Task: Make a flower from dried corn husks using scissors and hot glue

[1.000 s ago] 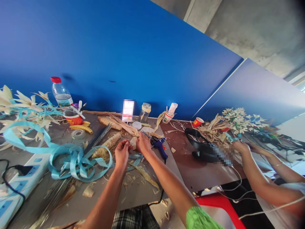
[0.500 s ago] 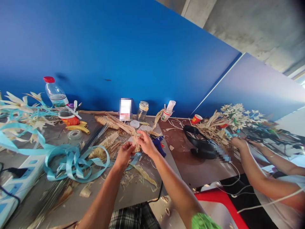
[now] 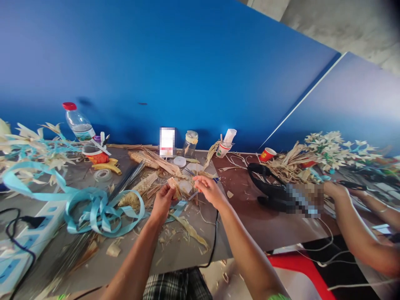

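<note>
Over the middle of the table, my left hand [image 3: 163, 201] pinches a small piece of dried corn husk [image 3: 173, 186] upright between thumb and fingers. My right hand [image 3: 210, 190] is a short way to the right, apart from that piece, with its thumb and fingers drawn together. Whether something thin sits in its fingertips cannot be made out. Beneath and behind both hands lie loose husk strips [image 3: 165, 166] and a corn cob [image 3: 142, 189]. A bit of blue ribbon [image 3: 179, 207] rests below the hands. The blue glue gun is mostly hidden behind my right hand.
Coiled blue ribbon [image 3: 93, 212], thin wires [image 3: 126, 181] and a power strip [image 3: 34, 237] lie on the left. A bottle [image 3: 79, 125], a jar [image 3: 190, 143] and paper cups [image 3: 268, 154] line the back. Rightward are black headphones [image 3: 271, 196] and another person's arm [image 3: 353, 221].
My hands, together at the husk before, have moved apart. My right hand has gone right, covering the glue gun, while my left keeps the husk. The view has shifted slightly.
</note>
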Available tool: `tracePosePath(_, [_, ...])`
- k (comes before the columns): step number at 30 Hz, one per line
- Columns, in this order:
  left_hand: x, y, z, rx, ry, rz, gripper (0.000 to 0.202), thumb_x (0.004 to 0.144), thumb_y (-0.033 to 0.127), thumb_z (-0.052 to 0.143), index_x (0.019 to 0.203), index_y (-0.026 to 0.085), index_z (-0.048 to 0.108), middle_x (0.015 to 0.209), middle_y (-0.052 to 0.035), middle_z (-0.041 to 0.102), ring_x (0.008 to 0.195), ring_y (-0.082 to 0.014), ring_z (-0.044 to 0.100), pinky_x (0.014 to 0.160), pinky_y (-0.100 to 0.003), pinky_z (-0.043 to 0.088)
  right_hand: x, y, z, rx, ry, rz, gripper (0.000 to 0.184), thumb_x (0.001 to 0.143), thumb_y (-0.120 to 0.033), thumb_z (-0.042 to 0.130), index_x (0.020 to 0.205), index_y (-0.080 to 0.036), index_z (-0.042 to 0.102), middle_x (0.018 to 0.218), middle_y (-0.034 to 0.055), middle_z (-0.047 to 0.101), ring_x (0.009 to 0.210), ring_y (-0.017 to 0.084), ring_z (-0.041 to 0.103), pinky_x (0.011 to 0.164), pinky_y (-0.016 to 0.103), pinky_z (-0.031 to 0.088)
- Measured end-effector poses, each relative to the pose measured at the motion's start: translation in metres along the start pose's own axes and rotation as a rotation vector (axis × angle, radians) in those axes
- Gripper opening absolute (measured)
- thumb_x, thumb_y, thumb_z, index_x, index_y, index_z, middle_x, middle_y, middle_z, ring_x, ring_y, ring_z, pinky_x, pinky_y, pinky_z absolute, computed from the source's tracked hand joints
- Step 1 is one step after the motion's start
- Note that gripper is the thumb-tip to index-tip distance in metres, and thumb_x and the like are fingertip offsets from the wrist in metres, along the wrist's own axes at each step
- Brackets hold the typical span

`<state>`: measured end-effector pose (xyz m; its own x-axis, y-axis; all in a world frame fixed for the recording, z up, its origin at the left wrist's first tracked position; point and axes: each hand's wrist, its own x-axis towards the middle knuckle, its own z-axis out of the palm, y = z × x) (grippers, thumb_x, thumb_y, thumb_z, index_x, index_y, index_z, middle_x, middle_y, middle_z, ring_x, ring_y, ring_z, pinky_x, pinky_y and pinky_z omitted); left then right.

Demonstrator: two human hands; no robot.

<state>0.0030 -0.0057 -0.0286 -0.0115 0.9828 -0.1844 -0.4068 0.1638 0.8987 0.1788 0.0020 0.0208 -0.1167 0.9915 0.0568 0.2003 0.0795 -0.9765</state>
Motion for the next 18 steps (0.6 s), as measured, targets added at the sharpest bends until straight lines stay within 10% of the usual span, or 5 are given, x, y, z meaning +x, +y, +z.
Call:
tracePosePath(8, [-0.008,0.005,0.004,0.056,-0.101,0.0,0.034,0.064,0.042,0.071,0.08,0.015,0.06,0.066,0.002,0.057,0.053,-0.0075,0.047,0.051,-0.019,0.035,-0.003,0.013,0.049,0.262,-0.098,0.11,0.018,0.065,-0.026,0.066,0.081,-0.019,0.059,0.063,-0.002,0.057,0.058,0.011,0.05,0.055,0.024,0.038])
tracePosePath(18, [-0.013,0.016,0.016,-0.114,-0.276,-0.133,0.031,0.063,0.033,0.074,0.082,0.012,0.063,0.064,-0.0015,0.059,0.051,-0.0076,0.048,0.049,-0.02,0.035,-0.007,0.019,0.044,0.649,-0.123,0.26,0.031,0.061,-0.032,0.068,0.088,-0.02,0.057,0.059,-0.0036,0.056,0.044,0.009,0.045,0.045,0.023,0.034])
